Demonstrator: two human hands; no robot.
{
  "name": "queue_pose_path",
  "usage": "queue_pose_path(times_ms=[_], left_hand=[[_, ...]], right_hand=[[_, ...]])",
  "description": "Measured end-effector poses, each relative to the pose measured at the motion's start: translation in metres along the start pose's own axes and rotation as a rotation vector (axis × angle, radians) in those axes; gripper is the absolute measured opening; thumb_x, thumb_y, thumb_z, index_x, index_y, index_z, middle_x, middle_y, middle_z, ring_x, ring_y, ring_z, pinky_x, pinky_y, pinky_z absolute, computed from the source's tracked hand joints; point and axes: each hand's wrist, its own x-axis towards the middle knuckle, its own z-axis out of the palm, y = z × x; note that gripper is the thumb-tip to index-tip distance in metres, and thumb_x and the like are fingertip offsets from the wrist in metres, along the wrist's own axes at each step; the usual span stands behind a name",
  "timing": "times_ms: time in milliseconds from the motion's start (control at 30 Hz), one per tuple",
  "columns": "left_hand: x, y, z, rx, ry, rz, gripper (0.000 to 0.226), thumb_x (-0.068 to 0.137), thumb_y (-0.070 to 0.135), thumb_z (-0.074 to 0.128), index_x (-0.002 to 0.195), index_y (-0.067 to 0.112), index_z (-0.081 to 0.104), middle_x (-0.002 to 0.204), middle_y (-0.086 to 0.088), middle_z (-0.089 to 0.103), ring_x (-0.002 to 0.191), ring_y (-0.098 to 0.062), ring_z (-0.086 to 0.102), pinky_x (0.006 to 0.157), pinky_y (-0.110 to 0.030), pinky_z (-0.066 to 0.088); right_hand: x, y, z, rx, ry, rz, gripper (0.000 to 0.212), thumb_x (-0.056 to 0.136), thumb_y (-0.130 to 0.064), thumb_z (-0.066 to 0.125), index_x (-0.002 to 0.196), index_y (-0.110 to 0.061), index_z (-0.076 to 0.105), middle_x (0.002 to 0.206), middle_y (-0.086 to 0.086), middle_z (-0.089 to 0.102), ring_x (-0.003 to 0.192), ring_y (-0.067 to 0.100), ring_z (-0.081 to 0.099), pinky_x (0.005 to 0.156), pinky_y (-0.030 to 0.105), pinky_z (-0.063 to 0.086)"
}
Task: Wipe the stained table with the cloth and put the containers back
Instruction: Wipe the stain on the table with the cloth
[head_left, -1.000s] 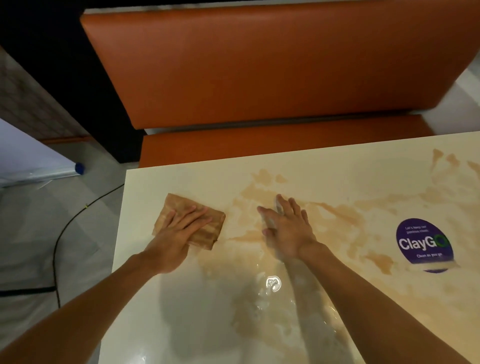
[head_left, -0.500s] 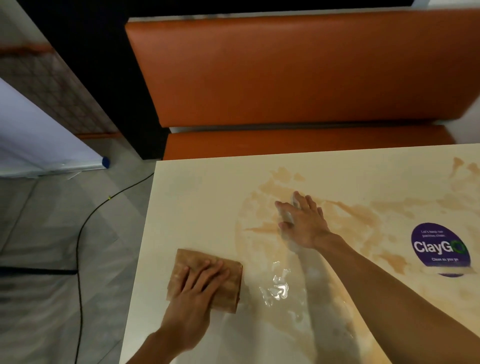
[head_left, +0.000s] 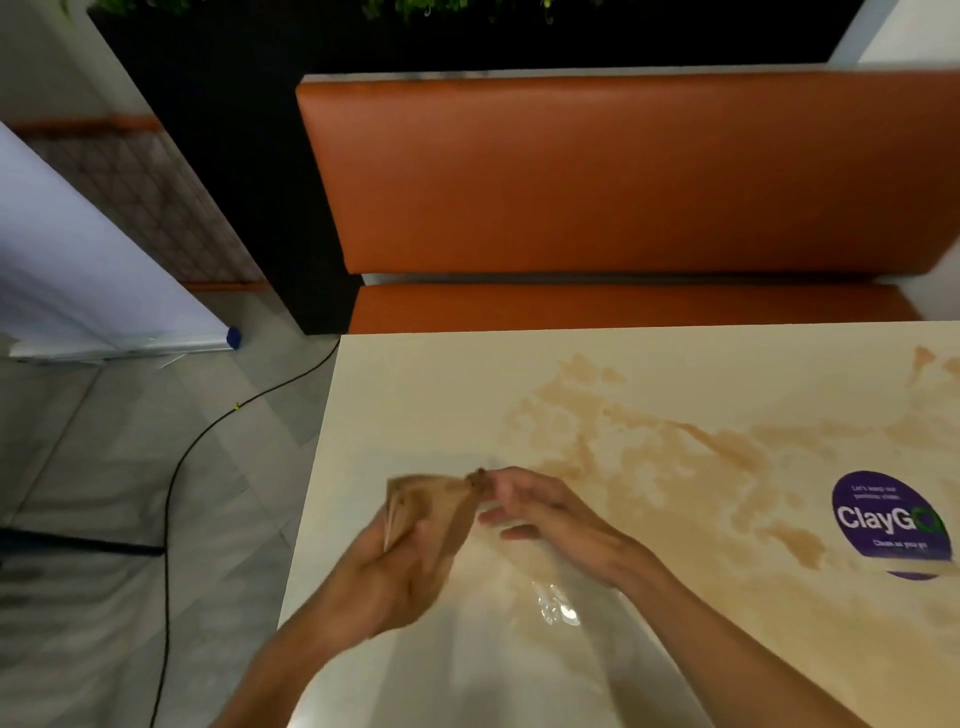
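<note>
With the left hand (head_left: 400, 577), grips the brown cloth (head_left: 431, 504) from below, fingers curled round its near edge. Holds it lifted just above the worktop (head_left: 415, 395), over the near left part. With the right hand (head_left: 550, 519), pinches the cloth's far right corner between thumb and forefinger, other fingers loose and spread, though motion blur softens the detail. Leaves the two hands close together, joined by the cloth. Shows wet sheen on the worktop just near of the hands, and brown stains (head_left: 727, 452) spreading right and far. Further right, a purple round sticker (head_left: 891, 522). Beyond the far edge, an orange bench (head_left: 623, 176). Left, on the floor (head_left: 104, 467), a black cable (head_left: 171, 493).
</note>
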Motion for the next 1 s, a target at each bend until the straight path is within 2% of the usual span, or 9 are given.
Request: queue_pose_path(times_ms=[33, 133, 267, 400, 500, 600, 733, 833, 1000], left_hand=[[0.007, 0.010, -0.001, -0.077, 0.002, -0.027, 0.033, 0.090, 0.036, 0.063, 0.117, 0.017, 0.063, 0.105, 0.003, 0.074, 0.101, -0.010, 0.068, 0.086, -0.022, 0.052], [0.027, 0.033, 0.000, -0.190, -0.034, -0.073, 0.066, 0.072, 0.059, 0.066, 0.124, 0.018, 0.061, 0.118, -0.005, 0.070, 0.112, -0.022, 0.064, 0.097, -0.039, 0.047], [0.054, 0.046, 0.014, -0.236, -0.083, -0.047, 0.056, 0.092, 0.061, 0.043, 0.129, 0.021, 0.056, 0.124, -0.001, 0.066, 0.117, -0.018, 0.061, 0.102, -0.040, 0.044], [0.084, 0.046, 0.035, -0.133, -0.054, -0.008, 0.043, 0.090, 0.062, 0.039, 0.121, 0.037, 0.056, 0.120, 0.010, 0.067, 0.113, -0.007, 0.062, 0.097, -0.029, 0.047], [0.110, 0.036, 0.026, -0.084, 0.013, 0.026, 0.063, 0.077, 0.078, 0.042, 0.127, 0.040, 0.051, 0.130, 0.012, 0.058, 0.122, -0.011, 0.054, 0.099, -0.033, 0.043], [0.136, 0.006, -0.014, 0.326, 0.214, 0.005, 0.083, 0.072, 0.088, 0.039, 0.140, 0.039, 0.042, 0.151, 0.007, 0.036, 0.136, -0.015, 0.034, 0.111, -0.040, 0.028], [0.157, -0.048, -0.059, 1.187, 0.139, 0.017, 0.083, 0.079, 0.083, 0.010, 0.151, 0.042, -0.005, 0.159, 0.006, -0.022, 0.147, -0.022, -0.018, 0.117, -0.051, -0.008], [0.159, -0.066, -0.059, 1.255, 0.142, 0.072, 0.080, 0.073, 0.084, -0.006, 0.142, 0.047, -0.025, 0.149, 0.010, -0.041, 0.140, -0.019, -0.036, 0.113, -0.050, -0.020], [0.166, -0.068, -0.057, 1.285, 0.181, 0.069, 0.076, 0.076, 0.081, -0.006, 0.142, 0.049, -0.025, 0.152, 0.008, -0.037, 0.141, -0.020, -0.033, 0.114, -0.053, -0.018]], right_hand=[[0.002, -0.004, 0.007, 0.024, -0.013, -0.024, 0.036, 0.078, -0.053, 0.065, 0.108, -0.033, 0.066, 0.116, 0.003, 0.069, 0.110, 0.021, 0.064, 0.099, 0.041, 0.047], [0.009, -0.019, 0.013, 0.134, 0.051, -0.074, 0.038, 0.082, -0.030, 0.075, 0.115, -0.014, 0.064, 0.111, 0.015, 0.070, 0.106, 0.028, 0.067, 0.095, 0.044, 0.052], [0.017, -0.037, 0.000, 0.384, 0.024, 0.024, 0.038, 0.082, -0.021, 0.070, 0.118, -0.007, 0.066, 0.116, 0.016, 0.069, 0.109, 0.032, 0.065, 0.097, 0.045, 0.050], [0.027, -0.040, -0.002, 0.445, 0.136, 0.072, 0.033, 0.090, -0.025, 0.065, 0.118, -0.009, 0.066, 0.115, 0.013, 0.070, 0.108, 0.029, 0.066, 0.100, 0.049, 0.048], [0.033, -0.041, -0.015, 0.387, 0.274, 0.069, 0.022, 0.096, -0.023, 0.057, 0.109, -0.009, 0.068, 0.099, 0.006, 0.075, 0.093, 0.021, 0.071, 0.085, 0.036, 0.056], [0.031, -0.052, -0.056, 0.160, 0.468, 0.024, 0.017, 0.099, -0.021, 0.052, 0.093, -0.014, 0.067, 0.074, -0.004, 0.071, 0.069, 0.013, 0.064, 0.056, 0.020, 0.050], [0.037, -0.065, -0.130, -0.248, 0.678, -0.045, 0.027, 0.101, -0.021, 0.047, 0.126, -0.016, 0.054, 0.099, 0.000, 0.062, 0.079, 0.011, 0.056, 0.053, 0.010, 0.043], [0.055, -0.054, -0.176, -0.448, 0.763, -0.001, 0.042, 0.101, -0.023, 0.045, 0.143, -0.021, 0.040, 0.121, 0.005, 0.059, 0.096, 0.019, 0.058, 0.074, 0.024, 0.050], [0.092, -0.006, -0.188, -0.993, 0.697, 0.259, 0.051, 0.099, -0.032, 0.041, 0.148, -0.032, 0.025, 0.145, 0.007, 0.043, 0.125, 0.034, 0.047, 0.100, 0.047, 0.043]])
